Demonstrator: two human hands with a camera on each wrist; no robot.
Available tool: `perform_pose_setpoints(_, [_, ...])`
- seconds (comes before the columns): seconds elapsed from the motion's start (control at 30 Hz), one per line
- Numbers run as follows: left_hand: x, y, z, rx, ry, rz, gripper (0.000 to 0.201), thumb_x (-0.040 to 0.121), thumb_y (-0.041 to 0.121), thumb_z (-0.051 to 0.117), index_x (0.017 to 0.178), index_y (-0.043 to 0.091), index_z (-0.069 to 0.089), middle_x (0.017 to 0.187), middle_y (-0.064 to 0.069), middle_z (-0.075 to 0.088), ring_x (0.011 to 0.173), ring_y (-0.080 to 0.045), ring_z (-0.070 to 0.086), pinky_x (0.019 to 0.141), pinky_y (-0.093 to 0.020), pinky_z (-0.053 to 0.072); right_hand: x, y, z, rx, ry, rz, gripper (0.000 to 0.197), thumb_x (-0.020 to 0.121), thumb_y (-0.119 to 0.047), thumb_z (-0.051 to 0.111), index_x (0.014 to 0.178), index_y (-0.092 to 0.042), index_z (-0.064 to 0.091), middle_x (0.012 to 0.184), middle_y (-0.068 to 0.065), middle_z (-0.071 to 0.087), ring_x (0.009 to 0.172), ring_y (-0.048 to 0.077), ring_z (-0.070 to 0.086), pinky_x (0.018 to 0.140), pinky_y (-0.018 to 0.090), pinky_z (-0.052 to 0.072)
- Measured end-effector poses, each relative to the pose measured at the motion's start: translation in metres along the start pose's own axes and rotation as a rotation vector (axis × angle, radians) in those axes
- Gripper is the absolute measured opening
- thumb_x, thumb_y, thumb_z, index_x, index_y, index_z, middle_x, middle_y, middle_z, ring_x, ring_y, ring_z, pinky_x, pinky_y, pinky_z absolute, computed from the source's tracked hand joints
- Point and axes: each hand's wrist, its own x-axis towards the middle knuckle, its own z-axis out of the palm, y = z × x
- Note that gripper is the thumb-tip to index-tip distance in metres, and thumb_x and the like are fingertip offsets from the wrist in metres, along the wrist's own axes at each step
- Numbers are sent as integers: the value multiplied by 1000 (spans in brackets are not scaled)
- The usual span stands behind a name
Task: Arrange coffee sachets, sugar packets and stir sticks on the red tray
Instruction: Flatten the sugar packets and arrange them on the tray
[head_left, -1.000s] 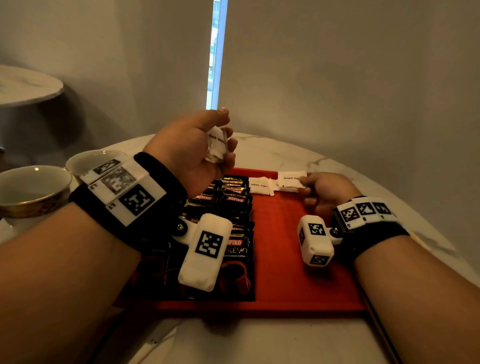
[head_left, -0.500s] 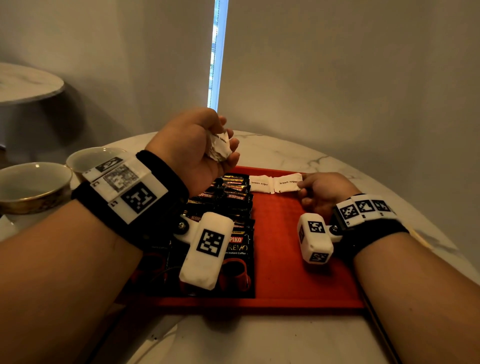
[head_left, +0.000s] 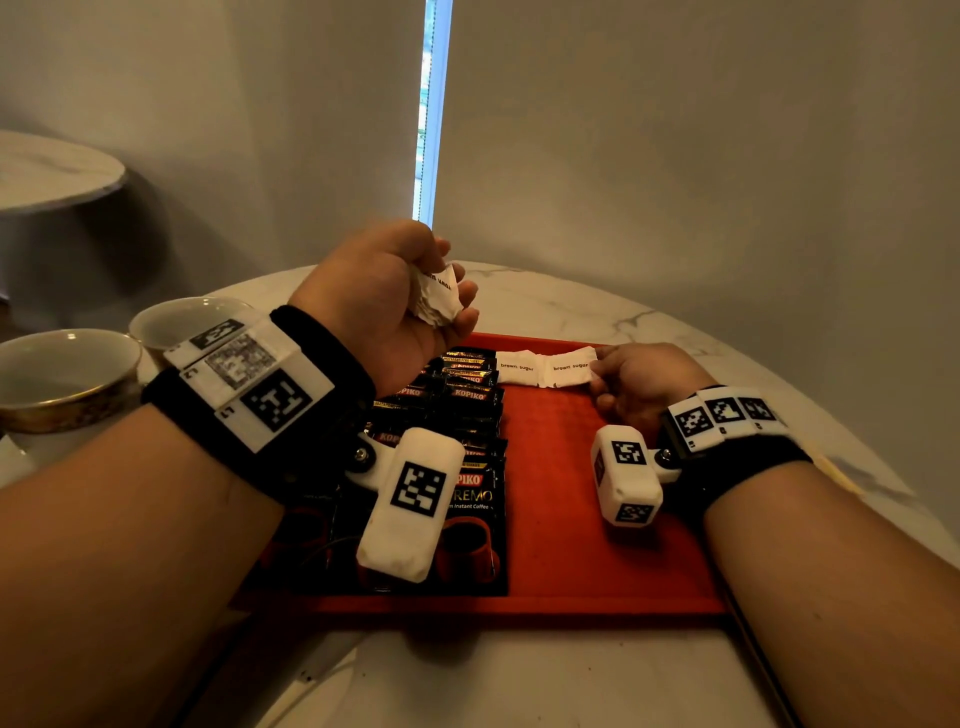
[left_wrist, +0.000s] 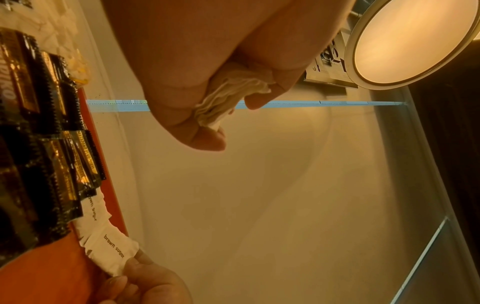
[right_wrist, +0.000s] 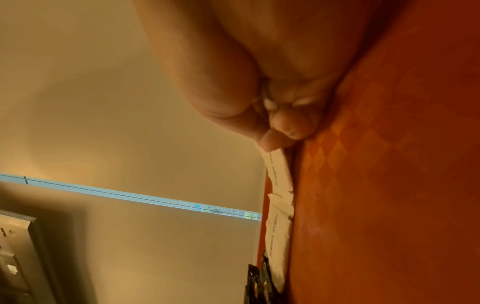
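Two sugar packets (head_left: 543, 367) lie end to end along the far edge of the red tray (head_left: 571, 519), and the right hand (head_left: 641, 382) pinches the right one by its end. Left of them, black coffee sachets (head_left: 467, 415) run in an overlapping row down the tray's left side. Above that row the left hand (head_left: 387, 306) is raised, fingers curled round a bunch (left_wrist: 228, 98) of more sugar packets.

2 cups (head_left: 67, 374), 1 tray (head_left: 561, 519)
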Motion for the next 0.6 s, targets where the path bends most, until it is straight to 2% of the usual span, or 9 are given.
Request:
perform_pose_setpoints(0.1, [0, 0, -1, -4, 0, -6, 21, 89, 7, 41, 104, 9, 56, 104, -13, 51, 82, -22, 57, 56, -28, 51, -1, -1, 0, -16, 46, -10, 30, 94, 1, 43, 114, 2, 67, 85, 13, 69, 45, 9, 53, 37, 22, 39])
perform_pose_setpoints(0.27, [-1, 1, 0, 0, -2, -6, 22, 90, 6, 41, 104, 10, 56, 104, -13, 52, 83, -21, 57, 58, -28, 52, -9, -3, 0, -57, 88, -52, 25, 92, 5, 45, 102, 4, 69, 97, 18, 75, 53, 11, 58, 42, 22, 43])
perform_pose_setpoints(0.4, [-2, 1, -1, -10, 5, -13, 22, 89, 7, 42, 104, 10, 56, 107, -16, 52, 85, -23, 59, 59, -28, 54, -10, -4, 0, -102, 130, -57, 24, 91, -1, 47, 108, 1, 65, 100, 18, 73, 53, 16, 63, 38, 23, 39])
perform_pose_setpoints(0.6, [-4, 2, 0, -26, 18, -20, 21, 90, 8, 42, 104, 9, 57, 111, -18, 54, 88, -25, 61, 62, -30, 56, -10, -4, -3, -110, 152, -56, 18, 91, -10, 52, 103, -2, 63, 90, 14, 69, 53, 19, 61, 40, 26, 38])
